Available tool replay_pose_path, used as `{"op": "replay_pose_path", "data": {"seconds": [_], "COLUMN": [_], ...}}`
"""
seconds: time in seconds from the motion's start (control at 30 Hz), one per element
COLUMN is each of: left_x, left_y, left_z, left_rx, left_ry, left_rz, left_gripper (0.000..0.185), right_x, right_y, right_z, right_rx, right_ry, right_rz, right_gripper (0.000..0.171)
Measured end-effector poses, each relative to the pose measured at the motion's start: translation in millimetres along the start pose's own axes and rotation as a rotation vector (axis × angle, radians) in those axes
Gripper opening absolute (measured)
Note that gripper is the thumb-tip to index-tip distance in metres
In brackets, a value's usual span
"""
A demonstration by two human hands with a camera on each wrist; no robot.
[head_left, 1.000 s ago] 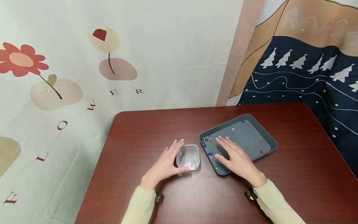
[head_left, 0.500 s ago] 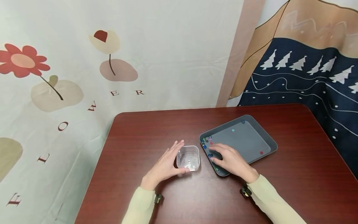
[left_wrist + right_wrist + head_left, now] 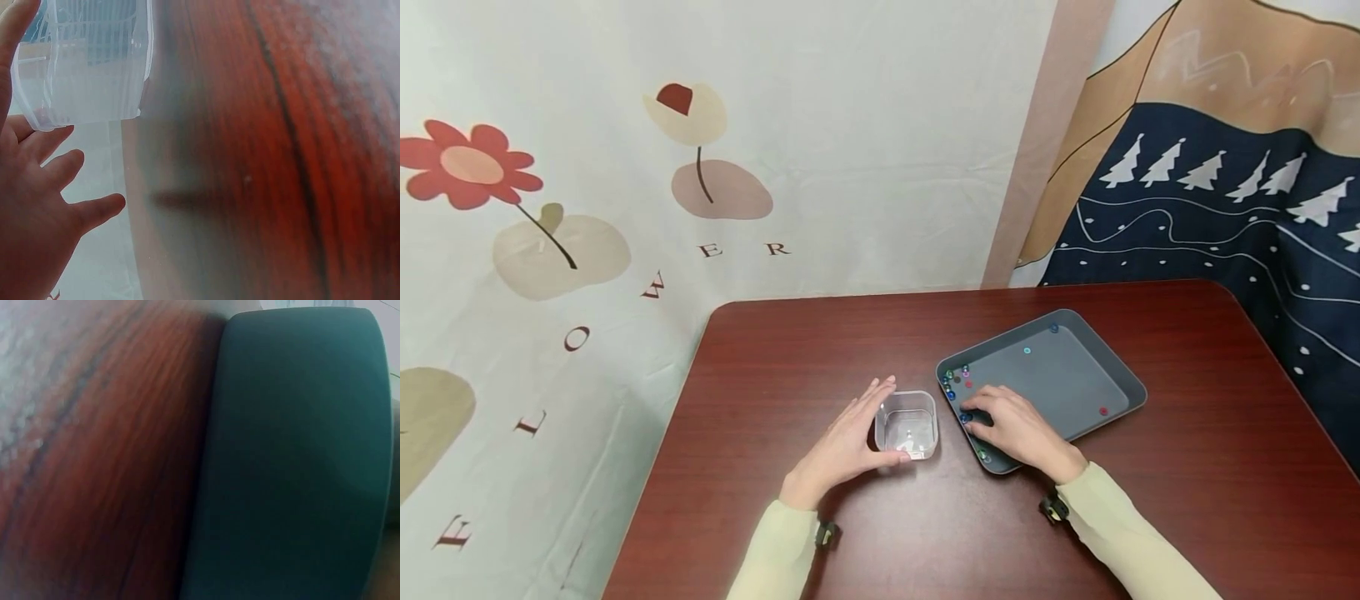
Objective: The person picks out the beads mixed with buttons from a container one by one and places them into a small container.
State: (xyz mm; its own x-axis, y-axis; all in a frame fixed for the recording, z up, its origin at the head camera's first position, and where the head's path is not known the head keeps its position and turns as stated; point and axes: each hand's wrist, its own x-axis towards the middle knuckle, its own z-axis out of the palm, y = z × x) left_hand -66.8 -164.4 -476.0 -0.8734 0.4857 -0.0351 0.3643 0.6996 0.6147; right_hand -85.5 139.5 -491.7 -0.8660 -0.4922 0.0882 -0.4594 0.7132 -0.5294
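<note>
Head view: glossy beads (image 3: 951, 396) lie mostly along the left edge of the gray tray (image 3: 1063, 387), toward the desk's (image 3: 805, 358) far right corner. Probably light, hard and slippery, they should roll easily, so best pinched by their sides. The right hand (image 3: 1021, 429) curves over some, any grasp unclear; the left hand (image 3: 846, 446), straight-fingered, flanks the clear plastic box (image 3: 908, 427).

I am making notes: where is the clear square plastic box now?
In the head view, the box stands left of the grey rectangular tray, with the left hand partly around it.
</note>
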Motion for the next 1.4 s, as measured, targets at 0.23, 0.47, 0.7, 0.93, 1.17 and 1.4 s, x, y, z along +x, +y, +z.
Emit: {"op": "replay_pose_path", "data": {"seconds": [0.23,0.47,0.7,0.93,1.17,1.4], "left_x": [-0.7,-1.2,-1.1,-1.7,-2.2,-2.8], "left_y": [0.2,0.2,1.7,3.0,3.3,2.8], "left_z": [0.7,1.9,1.3,0.4,0.0,0.3], "left_rx": [-0.004,-0.010,-0.006,-0.005,-0.002,-0.006], "left_ry": [0.000,0.005,0.012,0.021,0.006,0.006], "left_rz": [-0.005,-0.004,0.007,0.019,-0.003,-0.006], "left_gripper": [0.110,0.109,0.110,0.108,0.110,0.110], "right_x": [2,2,-2,-9,-14,-16], "right_y": [0,0,-1,-9,-22,-38], "right_z": [2,4,0,-10,-20,-23], "right_rx": [-0.014,-0.013,0.030,0.087,0.137,0.170], "right_ry": [0.015,0.036,0.104,0.204,0.254,0.302], "right_rz": [-0.022,-0.034,-0.009,-0.012,0.000,-0.033], "right_gripper": [0.021,0.012,0.014,0.014,0.017,0.019]}}
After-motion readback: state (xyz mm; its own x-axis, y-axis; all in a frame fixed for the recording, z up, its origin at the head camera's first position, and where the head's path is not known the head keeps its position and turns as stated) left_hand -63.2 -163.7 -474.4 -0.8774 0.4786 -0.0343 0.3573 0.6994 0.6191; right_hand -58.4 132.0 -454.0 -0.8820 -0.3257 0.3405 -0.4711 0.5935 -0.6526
